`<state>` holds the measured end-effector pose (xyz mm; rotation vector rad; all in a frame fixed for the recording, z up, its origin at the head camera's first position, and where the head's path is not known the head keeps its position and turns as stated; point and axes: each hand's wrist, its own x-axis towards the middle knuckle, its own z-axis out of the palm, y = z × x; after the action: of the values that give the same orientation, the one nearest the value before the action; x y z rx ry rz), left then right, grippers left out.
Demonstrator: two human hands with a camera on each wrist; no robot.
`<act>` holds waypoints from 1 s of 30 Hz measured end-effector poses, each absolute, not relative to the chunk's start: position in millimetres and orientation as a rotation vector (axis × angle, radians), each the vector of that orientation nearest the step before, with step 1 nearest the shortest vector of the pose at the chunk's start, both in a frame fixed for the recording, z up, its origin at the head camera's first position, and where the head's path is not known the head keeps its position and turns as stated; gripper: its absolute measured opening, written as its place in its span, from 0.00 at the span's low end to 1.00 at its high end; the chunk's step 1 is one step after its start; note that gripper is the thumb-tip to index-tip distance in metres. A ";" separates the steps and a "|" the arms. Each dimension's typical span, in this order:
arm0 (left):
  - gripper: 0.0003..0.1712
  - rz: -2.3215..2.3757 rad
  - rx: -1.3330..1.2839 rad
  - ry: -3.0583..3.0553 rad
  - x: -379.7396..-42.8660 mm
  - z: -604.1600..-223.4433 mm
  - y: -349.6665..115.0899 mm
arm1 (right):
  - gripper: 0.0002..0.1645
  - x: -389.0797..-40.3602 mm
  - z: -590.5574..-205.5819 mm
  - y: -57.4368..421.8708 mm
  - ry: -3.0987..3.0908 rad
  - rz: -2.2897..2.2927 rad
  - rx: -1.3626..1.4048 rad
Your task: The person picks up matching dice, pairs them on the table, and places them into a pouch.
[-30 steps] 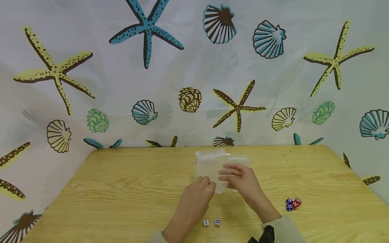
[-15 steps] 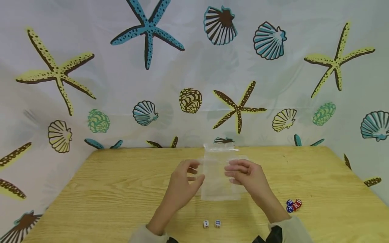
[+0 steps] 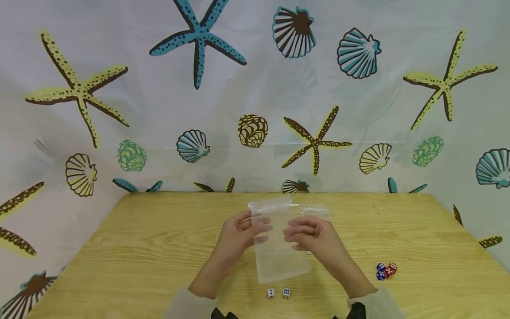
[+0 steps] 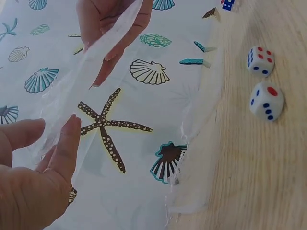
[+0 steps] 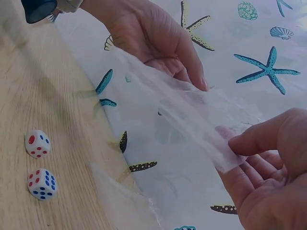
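A translucent drawstring bag (image 3: 279,261) hangs above the table between my hands. My left hand (image 3: 235,235) holds its left side, thumb in front and fingers behind, seen faintly through the film. From the other side my right hand (image 3: 318,235) pinches it; in the right wrist view the thumb (image 5: 259,136) presses on the near face and fingers lie behind. A second translucent bag (image 3: 314,210) lies on the table behind, partly covered by the hands' bag. Below the held bag sit two white dice, one on the left (image 3: 271,293) and one on the right (image 3: 286,293).
To the right on the wooden table (image 3: 159,248) lies a small cluster of blue dice (image 3: 380,271) and red dice (image 3: 391,269). A white cloth (image 3: 223,97) printed with starfish and shells stands along the back and sides.
The bag has swung up from the table and now hangs lower in front. My left hand has uncurled from a fist, moved left and taken the bag's left side. The dice have stayed put.
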<state>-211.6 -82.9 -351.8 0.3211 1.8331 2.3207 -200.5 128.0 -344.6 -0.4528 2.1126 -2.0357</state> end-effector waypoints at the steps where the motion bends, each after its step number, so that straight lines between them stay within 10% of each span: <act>1: 0.23 2.313 0.331 1.845 -211.9 -352.0 -82.4 | 0.21 -200.6 -345.0 128.0 2.110 -2.032 -0.462; 30: 0.09 1.255 1.213 3.042 -189.5 -341.5 -60.9 | 0.09 -199.6 -331.2 152.9 2.735 -1.602 -0.895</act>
<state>-189.5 -60.9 -341.5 1.2128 3.0425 1.2546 -199.6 152.9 -331.2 -0.8946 2.7355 -1.6017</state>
